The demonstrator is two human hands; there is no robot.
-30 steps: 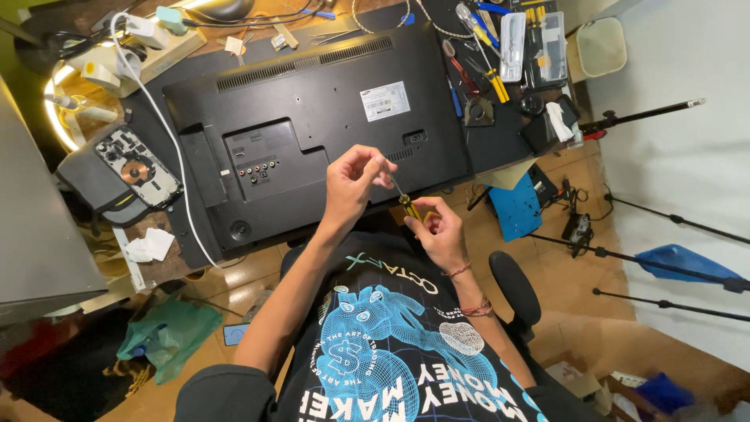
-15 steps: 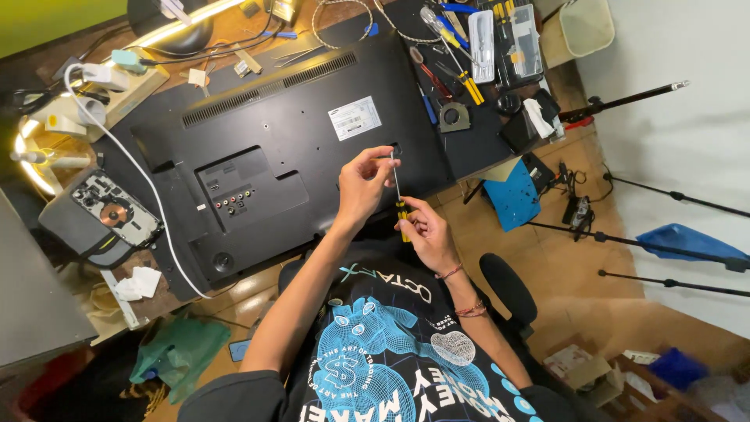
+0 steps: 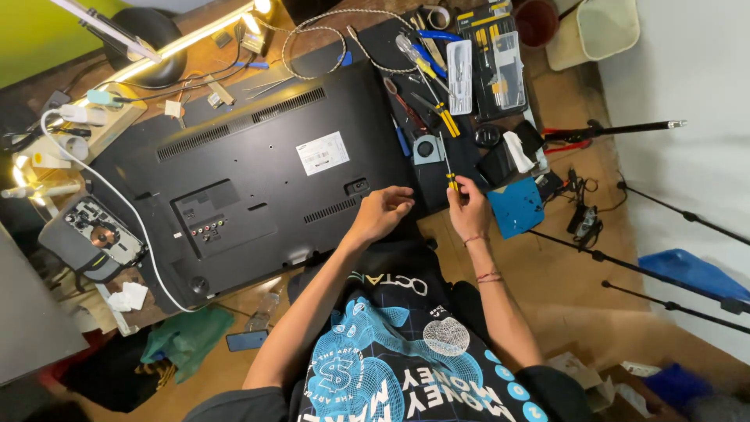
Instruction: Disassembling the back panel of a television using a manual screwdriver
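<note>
Right hand: fingers are pinching the yellow-and-black handle of a small screwdriver, closed round it, shaft pointing away from the body over the black tool mat.
Left hand: is hanging loosely curled over the lower right edge of the monitor back, fingertips drawn together; whether anything small is sitting between them, I cannot tell.
Change since half a second ago: both hands were meeting close together in front of the chest with the screwdriver between them; now they are coming apart, the right one carrying the tool out to the mat, the left one dropping toward the panel.
Reading: the two-handed fiddling at the tip is looking finished, and the tool is travelling with the right hand alone.
Monitor back: is lying face down across the desk, a white label near the middle, vents along top and bottom.
Clear bit case: is lying on the far right of the mat, small dark pieces showing inside, too small to tell apart.
White tray: is sitting just beside it, holding slim tools.
Pale bin: is standing at the far corner on the floor; its contents are not showing.
Loose pliers and drivers: are lying scattered on the mat between monitor and cases.
</note>
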